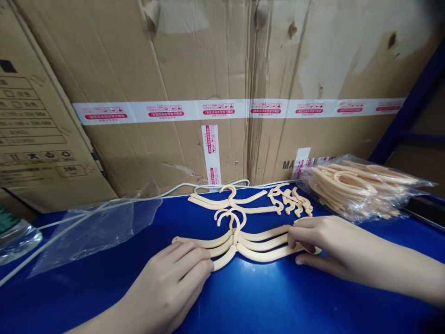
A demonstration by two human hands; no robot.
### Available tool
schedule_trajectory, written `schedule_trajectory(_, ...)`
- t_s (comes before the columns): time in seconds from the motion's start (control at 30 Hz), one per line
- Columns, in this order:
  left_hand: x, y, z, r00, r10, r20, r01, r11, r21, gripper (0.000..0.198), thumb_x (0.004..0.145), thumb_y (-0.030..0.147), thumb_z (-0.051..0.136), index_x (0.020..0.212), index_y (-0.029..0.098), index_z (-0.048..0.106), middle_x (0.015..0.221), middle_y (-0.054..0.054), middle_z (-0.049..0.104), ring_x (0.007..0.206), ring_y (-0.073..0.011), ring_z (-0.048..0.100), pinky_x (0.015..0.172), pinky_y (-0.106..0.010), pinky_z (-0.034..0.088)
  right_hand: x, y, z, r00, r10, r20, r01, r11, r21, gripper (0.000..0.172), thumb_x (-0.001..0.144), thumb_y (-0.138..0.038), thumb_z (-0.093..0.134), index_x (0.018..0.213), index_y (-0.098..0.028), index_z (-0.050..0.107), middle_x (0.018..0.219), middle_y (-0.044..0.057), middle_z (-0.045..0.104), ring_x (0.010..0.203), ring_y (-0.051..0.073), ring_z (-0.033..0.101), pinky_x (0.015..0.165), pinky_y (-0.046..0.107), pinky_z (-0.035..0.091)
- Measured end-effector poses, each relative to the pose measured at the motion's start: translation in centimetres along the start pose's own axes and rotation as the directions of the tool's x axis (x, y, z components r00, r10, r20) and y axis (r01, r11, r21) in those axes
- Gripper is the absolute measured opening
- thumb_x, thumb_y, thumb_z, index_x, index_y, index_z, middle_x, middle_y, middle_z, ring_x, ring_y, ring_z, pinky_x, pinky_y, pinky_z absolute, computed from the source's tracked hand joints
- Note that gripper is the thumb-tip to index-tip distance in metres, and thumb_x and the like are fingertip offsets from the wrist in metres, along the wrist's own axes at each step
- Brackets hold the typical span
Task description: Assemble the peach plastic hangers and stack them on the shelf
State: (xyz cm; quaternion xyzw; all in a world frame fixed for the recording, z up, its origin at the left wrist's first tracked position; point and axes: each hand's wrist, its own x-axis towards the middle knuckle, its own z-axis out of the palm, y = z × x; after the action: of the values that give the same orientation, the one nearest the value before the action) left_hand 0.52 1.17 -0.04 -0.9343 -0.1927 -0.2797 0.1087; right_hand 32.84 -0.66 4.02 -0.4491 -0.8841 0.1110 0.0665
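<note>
Three cream plastic hangers [266, 255] lie overlapped on the blue table, hooks pointing away from me. My left hand [175, 276] is closed over their left arm ends. At their right ends, my right hand [323, 241] has its fingers curled round the arm tips, thumb on the near side. Just behind, more cream hangers [208, 202] lie with a hook upward and touch the hooks of the front ones. Several small curved hook pieces [294, 202] rest in a row behind my right hand.
A clear bag of cream hangers [358, 185] sits at the back right beside a dark flat object [426, 212]. An empty clear plastic bag [100, 232], a white cable [179, 188] and a bottle [17, 234] are at the left. Large cardboard boxes [174, 153] stand behind the table [243, 301].
</note>
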Motion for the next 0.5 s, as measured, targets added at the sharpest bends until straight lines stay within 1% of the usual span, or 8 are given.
schedule_trajectory(0.13, 0.21, -0.03, -0.06, 0.999, 0.041, -0.022, -0.041, 0.999, -0.014, 0.024, 0.093, 0.004, 0.044, 0.092, 0.014, 0.066, 0.084, -0.005, 0.07, 0.075, -0.0188, 0.065, 0.072, -0.033, 0.054, -0.13, 0.02, 0.0, 1.0, -0.015, -0.002, 0.015, 1.0, 0.003, 0.013, 0.085, -0.009, 0.059, 0.079, -0.02, 0.055, 0.085, 0.001, 0.065, 0.071, 0.014, 0.059, 0.062, 0.023, 0.04)
schedule_trajectory(0.23, 0.37, -0.02, -0.13, 0.998, 0.063, -0.015, -0.063, 0.998, -0.017, 0.026, 0.091, 0.001, 0.044, 0.093, 0.013, 0.066, 0.086, -0.005, 0.071, 0.076, -0.0194, 0.066, 0.071, -0.033, 0.054, -0.14, 0.11, 0.15, 1.0, -0.026, -0.005, 0.026, 1.0, -0.006, 0.014, 0.085, -0.007, 0.057, 0.078, -0.019, 0.055, 0.085, 0.001, 0.065, 0.072, 0.015, 0.06, 0.063, 0.024, 0.041)
schedule_trajectory(0.4, 0.36, -0.06, -0.14, 0.999, 0.036, -0.027, -0.036, 0.999, 0.003, 0.025, 0.091, 0.001, 0.044, 0.091, 0.014, 0.066, 0.089, -0.005, 0.072, 0.081, -0.0206, 0.067, 0.075, -0.035, 0.052, 0.41, 0.34, 0.31, 0.999, -0.027, -0.04, 0.024, 0.997, -0.078, 0.016, 0.087, -0.009, 0.053, 0.075, -0.019, 0.053, 0.08, 0.002, 0.064, 0.066, 0.015, 0.058, 0.059, 0.024, 0.039)
schedule_trajectory(0.47, 0.28, -0.04, -0.17, 0.999, 0.025, -0.04, -0.025, 1.0, 0.005, 0.025, 0.091, 0.001, 0.045, 0.09, 0.014, 0.067, 0.09, -0.005, 0.072, 0.084, -0.0206, 0.067, 0.076, -0.034, 0.051, 0.34, 0.11, 0.24, 0.995, -0.063, -0.071, 0.056, 0.994, -0.098, 0.017, 0.09, -0.012, 0.051, 0.075, -0.02, 0.053, 0.077, 0.002, 0.063, 0.064, 0.015, 0.057, 0.058, 0.026, 0.038)
schedule_trajectory(0.5, 0.24, -0.01, -0.19, 0.999, 0.027, -0.045, -0.027, 1.0, 0.001, 0.024, 0.091, 0.001, 0.046, 0.09, 0.013, 0.067, 0.09, -0.005, 0.072, 0.085, -0.0205, 0.066, 0.077, -0.034, 0.051, 0.05, -0.06, 0.25, 0.99, -0.092, -0.108, 0.081, 0.992, -0.101, 0.018, 0.092, -0.015, 0.049, 0.076, -0.02, 0.053, 0.075, 0.003, 0.062, 0.064, 0.016, 0.057, 0.058, 0.027, 0.038)
